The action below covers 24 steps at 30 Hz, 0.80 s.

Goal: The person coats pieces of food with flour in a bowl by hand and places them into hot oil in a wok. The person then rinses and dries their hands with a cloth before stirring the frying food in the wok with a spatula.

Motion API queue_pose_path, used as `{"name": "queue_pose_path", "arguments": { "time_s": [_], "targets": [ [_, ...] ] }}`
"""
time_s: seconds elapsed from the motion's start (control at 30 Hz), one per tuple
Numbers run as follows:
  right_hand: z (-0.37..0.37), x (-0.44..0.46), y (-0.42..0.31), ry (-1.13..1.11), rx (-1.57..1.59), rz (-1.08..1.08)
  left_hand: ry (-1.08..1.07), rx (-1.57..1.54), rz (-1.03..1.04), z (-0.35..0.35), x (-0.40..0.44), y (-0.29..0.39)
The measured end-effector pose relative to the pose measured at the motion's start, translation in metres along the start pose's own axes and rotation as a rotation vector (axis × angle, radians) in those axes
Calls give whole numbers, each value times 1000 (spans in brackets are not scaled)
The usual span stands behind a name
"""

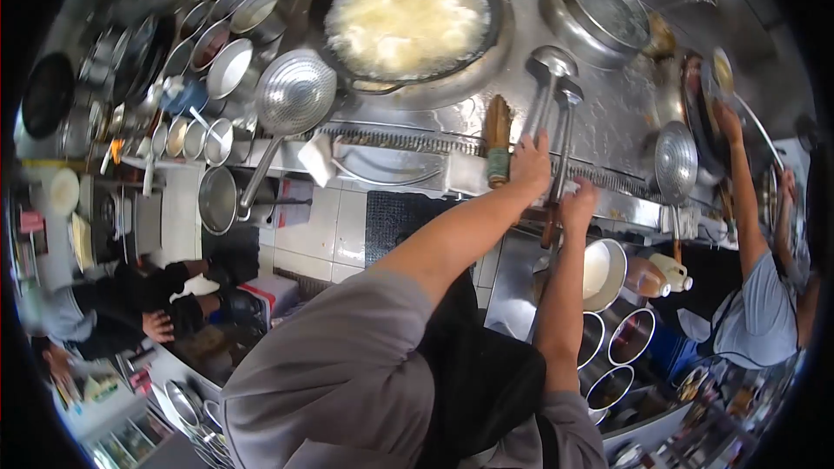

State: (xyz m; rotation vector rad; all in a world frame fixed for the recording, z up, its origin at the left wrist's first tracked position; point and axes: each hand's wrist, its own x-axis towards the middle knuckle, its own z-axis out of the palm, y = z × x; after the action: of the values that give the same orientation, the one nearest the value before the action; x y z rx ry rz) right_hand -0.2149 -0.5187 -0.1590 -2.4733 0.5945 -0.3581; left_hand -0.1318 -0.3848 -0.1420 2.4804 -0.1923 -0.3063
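Note:
My left hand (530, 165) reaches over the front edge of the stove, its fingers on the handle of a steel ladle (554, 61). To its right, my right hand (579, 205) is closed beside the long handle of a second ladle (569, 91); a small whitish bit shows at its fingertips, too small to name. A bamboo brush (498, 135) with a green band lies just left of my left hand. Behind the brush a black wok (323, 13) holds bubbling, pale yellow contents. A round steel pot (560, 22) stands at the back right.
A perforated skimmer (296, 91) lies left, near several bowls (230, 68). Another skimmer (676, 161) rests right. A white container (605, 274) and bottles (669, 274) sit below the stove edge. One person (756, 313) works at the right, another (65, 313) at the far left.

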Motion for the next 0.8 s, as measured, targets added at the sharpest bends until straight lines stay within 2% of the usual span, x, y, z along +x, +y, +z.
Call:
{"name": "queue_pose_path", "arguments": {
  "time_s": [0.07, 0.17, 0.23, 0.27, 0.3, 0.33, 0.4, 0.47, 0.5, 0.53, 0.57, 0.6, 0.67, 0.73, 0.8],
  "targets": [
    [-10, -17, -4, -45, -54, -2, 6, -68, -13, 17, 2, -8],
    [-18, -45, -18, 1, -45, -29, -47, -67, 43, -12, -17, 0],
    [-32, -58, -47, 102, -34, -106, 24, -174, 281, -51, -36, -2],
    [-31, -63, -59, 101, 88, -96, 63, -222, 414, -68, -40, -2],
    [-31, -64, -71, 102, 210, -91, 58, -472, 371, -55, -34, -15],
    [-31, -64, -84, 99, 334, -90, 14, -681, 262, -71, -40, -14],
    [-17, -56, -116, 20, 770, -14, -83, -1089, 28, -96, -67, -16],
    [4, -29, -134, 84, 711, -152, 18, -1237, -13, -53, -78, -28],
    [6, -23, -160, 32, 829, -108, -100, -1341, -132, -78, -103, -14],
    [9, -20, -185, -25, 947, -55, -76, -1394, -136, -93, -112, -7],
    [31, -15, -189, -171, 1091, -144, -53, -1446, -142, -102, -120, -2],
    [37, -25, -206, -316, 1187, 38, -62, -1545, -208, -105, -116, -12],
    [53, -45, -227, -526, 1311, 170, -57, -1767, -400, -132, -113, -27],
    [71, -71, -238, -700, 1393, 179, 151, -1936, -412, -132, -112, -57],
    [85, -97, -242, -839, 1449, 146, 147, -1934, -462, -140, -123, -95]
  ]
}}
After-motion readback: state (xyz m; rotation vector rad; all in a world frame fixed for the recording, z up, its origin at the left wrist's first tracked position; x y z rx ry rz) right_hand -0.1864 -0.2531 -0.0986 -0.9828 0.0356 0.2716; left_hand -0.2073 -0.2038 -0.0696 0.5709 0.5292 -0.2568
